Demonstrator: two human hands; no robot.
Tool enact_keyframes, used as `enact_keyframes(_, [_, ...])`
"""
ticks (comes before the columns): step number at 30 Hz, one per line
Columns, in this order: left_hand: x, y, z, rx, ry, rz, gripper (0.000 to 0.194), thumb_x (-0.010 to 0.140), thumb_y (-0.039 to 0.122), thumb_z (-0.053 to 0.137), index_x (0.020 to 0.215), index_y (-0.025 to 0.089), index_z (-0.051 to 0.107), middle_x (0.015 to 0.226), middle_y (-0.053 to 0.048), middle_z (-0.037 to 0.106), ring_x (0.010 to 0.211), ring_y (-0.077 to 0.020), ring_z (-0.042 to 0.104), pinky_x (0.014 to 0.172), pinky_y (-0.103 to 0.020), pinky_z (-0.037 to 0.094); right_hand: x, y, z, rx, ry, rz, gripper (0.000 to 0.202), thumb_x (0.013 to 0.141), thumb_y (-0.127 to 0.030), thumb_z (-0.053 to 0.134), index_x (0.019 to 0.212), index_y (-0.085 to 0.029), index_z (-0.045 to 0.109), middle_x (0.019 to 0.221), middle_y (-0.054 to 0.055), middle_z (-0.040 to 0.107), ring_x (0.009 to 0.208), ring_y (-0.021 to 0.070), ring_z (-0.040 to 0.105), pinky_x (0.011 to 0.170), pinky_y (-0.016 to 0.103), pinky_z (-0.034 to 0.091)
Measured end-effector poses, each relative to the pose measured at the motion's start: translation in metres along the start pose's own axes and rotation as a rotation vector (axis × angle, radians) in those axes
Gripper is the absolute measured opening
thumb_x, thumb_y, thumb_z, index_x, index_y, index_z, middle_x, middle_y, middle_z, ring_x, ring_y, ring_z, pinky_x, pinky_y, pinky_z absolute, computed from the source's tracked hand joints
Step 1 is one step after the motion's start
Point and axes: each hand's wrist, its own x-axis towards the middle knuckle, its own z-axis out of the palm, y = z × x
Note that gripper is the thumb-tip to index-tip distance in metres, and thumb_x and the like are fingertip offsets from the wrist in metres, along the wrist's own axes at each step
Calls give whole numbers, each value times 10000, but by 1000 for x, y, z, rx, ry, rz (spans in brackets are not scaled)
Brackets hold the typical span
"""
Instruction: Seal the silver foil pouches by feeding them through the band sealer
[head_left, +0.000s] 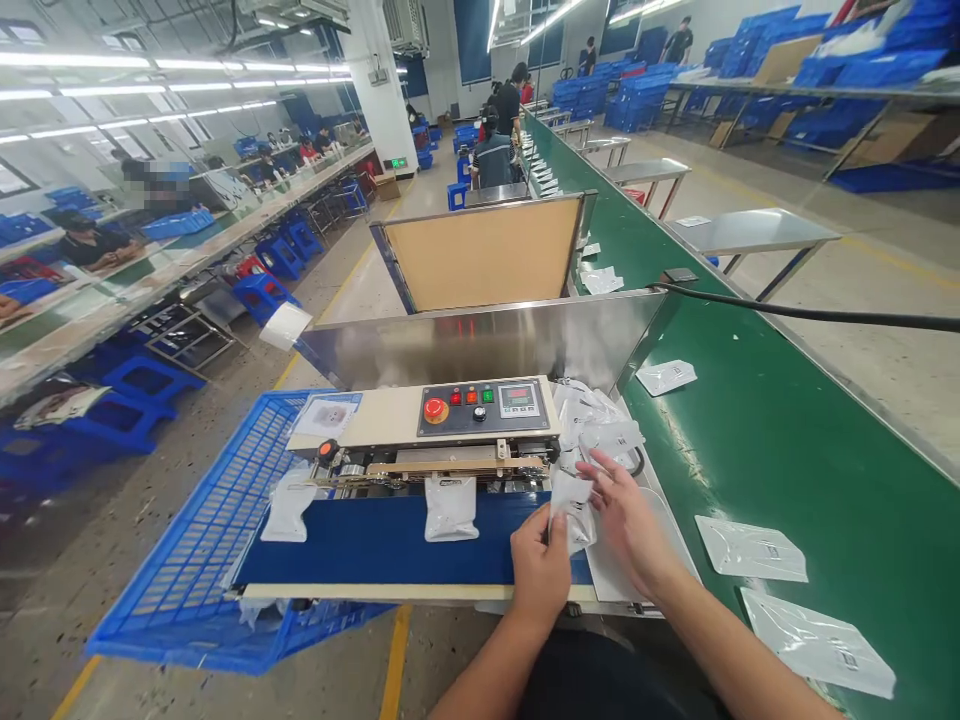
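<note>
My left hand (540,568) pinches the edge of a white plastic pouch (573,500), held upright at the right end of the sealing machine (390,415). Just right of that pouch is my right hand (634,525), its fingers apart and slightly blurred; whether the fingertips touch the pouch is hard to tell. Two more pouches hang from the machine's sealing band: a middle pouch (451,510) and a left pouch (288,508), over the blue belt (360,550). Behind my right hand lies a pile of white pouches (592,410).
A green conveyor (720,460) runs along the right, with several flat pouches (752,548) on it. At the left, a blue basket (187,540) stands below the belt's end. A metal panel (480,345) rises behind the machine. A black cable (810,309) crosses the conveyor.
</note>
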Motion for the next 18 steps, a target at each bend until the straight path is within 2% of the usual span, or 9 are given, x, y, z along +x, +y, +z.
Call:
enact_keyframes(2, [4, -10, 0, -64, 26, -82, 600, 1043, 631, 542, 874, 127, 820, 753, -71, 717, 709, -210, 593, 683, -291, 496, -1, 10, -17, -112, -36, -4, 704, 723, -726, 851, 1235, -246, 785, 1215, 116, 796, 1119, 293, 706, 922, 357, 584])
enact_keyframes(5, [9, -24, 0, -103, 34, -135, 586, 1002, 631, 604, 776, 120, 781, 675, -30, 642, 646, -163, 504, 613, -260, 415, 0, 29, -39, -269, -99, -1, 647, 713, -802, 809, 913, -186, 823, 895, 104, 800, 825, 258, 692, 754, 348, 563])
enact_keyframes(9, [24, -38, 9, -243, 175, -326, 480, 844, 582, 791, 672, 136, 748, 597, 0, 598, 617, -165, 532, 604, -263, 430, 13, 45, -51, -384, 74, -33, 563, 792, -752, 734, 725, -193, 759, 643, 30, 687, 592, 182, 567, 577, 298, 442])
enact_keyframes(11, [32, -44, 11, -315, 223, -411, 457, 774, 572, 846, 663, 139, 750, 588, -1, 608, 614, -180, 572, 612, -278, 461, 26, 49, -50, -444, 130, -28, 520, 808, -708, 716, 677, -205, 733, 576, 11, 635, 542, 170, 525, 529, 292, 389])
enact_keyframes(13, [39, -50, 8, -348, 246, -434, 452, 750, 571, 858, 672, 138, 756, 602, -12, 635, 622, -191, 606, 627, -290, 486, 40, 52, -41, -462, 121, -24, 503, 800, -694, 708, 652, -213, 723, 564, 12, 631, 532, 171, 523, 522, 294, 398])
enact_keyframes(18, [45, -62, -22, -393, 337, -421, 510, 723, 608, 874, 816, 110, 816, 779, -99, 779, 779, -275, 741, 763, -363, 585, 61, 56, -4, -380, -44, 73, 571, 718, -768, 751, 634, -206, 690, 606, 34, 663, 577, 176, 602, 595, 298, 525])
